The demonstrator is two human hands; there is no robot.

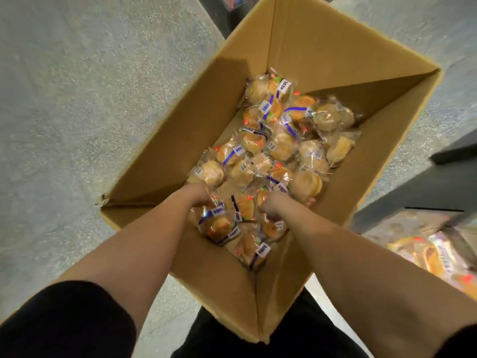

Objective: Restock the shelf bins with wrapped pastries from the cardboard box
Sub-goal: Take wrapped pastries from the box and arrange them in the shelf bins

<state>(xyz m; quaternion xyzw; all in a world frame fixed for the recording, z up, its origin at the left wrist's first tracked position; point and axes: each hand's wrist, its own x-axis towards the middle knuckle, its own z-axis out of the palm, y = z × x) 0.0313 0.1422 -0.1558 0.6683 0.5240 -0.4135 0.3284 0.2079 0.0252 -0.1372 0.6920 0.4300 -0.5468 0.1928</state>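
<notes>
The speckled grey floor (77,104) is seen along the left side of the head view. A black sleeve (64,321) is seen at lower left, with the bare left forearm extended from it over the near wall of the cardboard box (232,288). The box is seen open-topped on the floor, its flaps raised, with the base partly covered by a loose heap of wrapped pastries (281,148). Each pastry is sealed in clear film with a purple band and a small white label.

The left hand (200,196) is lowered into the near-left part of the heap, in contact with the wrappers there. Its fingers are buried among the packets and are not resolved; whether they are closed on a pastry cannot be told. A wrapped pastry (219,226) is seen just below this hand, nearer the camera.

The right hand (272,205) is lowered beside it, near the middle of the box's near end, knuckles up and fingers curled downward into the pastries. What is gripped, if anything, cannot be told, since the fingertips are hidden.

At the far right, dark shelf framing (402,202) is seen, with a shelf bin (438,244) of blurred orange and purple wrapped goods beneath it.
</notes>
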